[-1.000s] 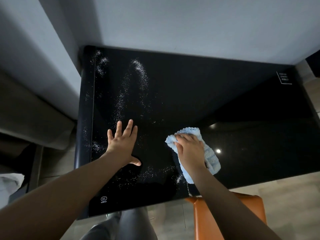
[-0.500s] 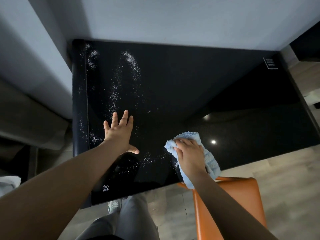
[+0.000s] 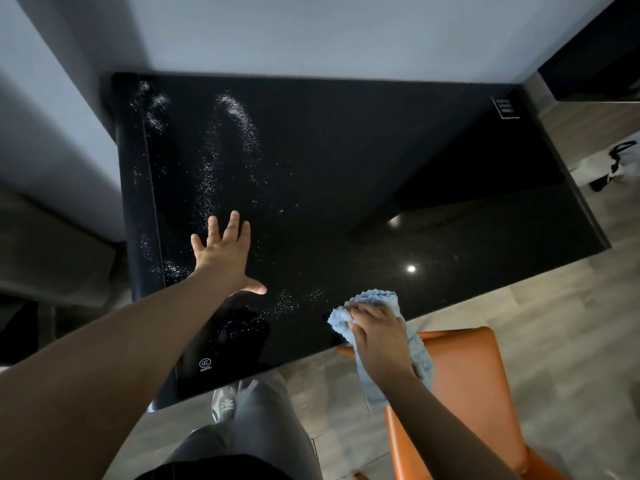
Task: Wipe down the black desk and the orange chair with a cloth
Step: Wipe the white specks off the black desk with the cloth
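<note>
From the head camera, the glossy black surface (image 3: 346, 168) carries a white "CCC" mark (image 3: 205, 364) with small digits below it, too small to read, near its front left corner, and a white-framed label (image 3: 505, 107) at the far right corner, also illegible. White specks (image 3: 239, 114) are scattered across its left half. The left hand (image 3: 223, 258) lies on the surface among them, its grip spread. The right hand (image 3: 377, 336) curls its grip around a light blue cloth (image 3: 372, 297) at the front edge, with the cloth's tail hanging over the orange chair (image 3: 464, 375). A sneaker (image 3: 223, 405) shows below, and a white bag (image 3: 620, 164) sits on the floor to the right.
</note>
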Tool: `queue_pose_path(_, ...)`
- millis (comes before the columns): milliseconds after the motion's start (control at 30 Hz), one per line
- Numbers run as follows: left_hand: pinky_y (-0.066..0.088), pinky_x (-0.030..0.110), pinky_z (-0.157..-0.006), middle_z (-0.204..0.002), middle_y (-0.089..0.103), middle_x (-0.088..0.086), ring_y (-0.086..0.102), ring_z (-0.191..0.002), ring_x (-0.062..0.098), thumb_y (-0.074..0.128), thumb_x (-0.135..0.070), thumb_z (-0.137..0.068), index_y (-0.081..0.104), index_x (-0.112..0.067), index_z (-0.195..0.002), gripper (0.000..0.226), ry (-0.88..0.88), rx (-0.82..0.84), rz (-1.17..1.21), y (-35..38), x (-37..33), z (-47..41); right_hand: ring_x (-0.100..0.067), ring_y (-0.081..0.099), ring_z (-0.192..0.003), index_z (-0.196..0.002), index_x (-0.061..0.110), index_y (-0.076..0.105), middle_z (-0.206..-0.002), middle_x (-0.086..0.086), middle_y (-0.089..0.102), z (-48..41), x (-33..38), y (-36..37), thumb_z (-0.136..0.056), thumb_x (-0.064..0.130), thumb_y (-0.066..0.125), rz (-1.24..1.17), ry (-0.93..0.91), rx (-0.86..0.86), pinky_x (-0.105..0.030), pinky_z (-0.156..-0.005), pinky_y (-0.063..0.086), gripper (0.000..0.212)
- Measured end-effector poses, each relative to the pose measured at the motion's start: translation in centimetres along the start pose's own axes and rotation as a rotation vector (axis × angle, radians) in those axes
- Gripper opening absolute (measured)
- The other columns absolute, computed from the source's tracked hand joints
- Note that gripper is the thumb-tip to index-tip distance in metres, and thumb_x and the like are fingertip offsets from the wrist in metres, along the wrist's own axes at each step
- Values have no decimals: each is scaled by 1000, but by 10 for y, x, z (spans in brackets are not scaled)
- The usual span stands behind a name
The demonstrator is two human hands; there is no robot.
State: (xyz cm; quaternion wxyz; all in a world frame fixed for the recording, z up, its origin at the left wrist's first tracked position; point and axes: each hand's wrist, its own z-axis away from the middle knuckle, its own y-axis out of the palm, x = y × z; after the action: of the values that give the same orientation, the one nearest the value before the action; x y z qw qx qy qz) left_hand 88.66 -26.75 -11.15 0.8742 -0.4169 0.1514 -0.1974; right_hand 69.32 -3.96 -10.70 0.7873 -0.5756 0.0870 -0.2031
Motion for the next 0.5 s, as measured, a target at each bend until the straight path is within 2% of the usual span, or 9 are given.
queue_pose_path(167,9,62,-115,-157,-28,5,-17,-145,40,70,-74,-60,-14,-16,-152,138,1,9,-1,-1,-1,1,-6,43,-121,-134,33,46,-132,15,51,14,-7,4,-98,33,39,32,-15,43,-25,-96,38,36)
queue_pose_path(500,10,62,-115,-157,-27,6,-17,-144,41,70,-74,-59,-15,-16,-152,138,8,2,-6,-2,-1,2,-8,54,-108,-119,28,59,-118,10,62,38,-12,-3,-98,26,39,-56,-11,52,-29,-92,43,29)
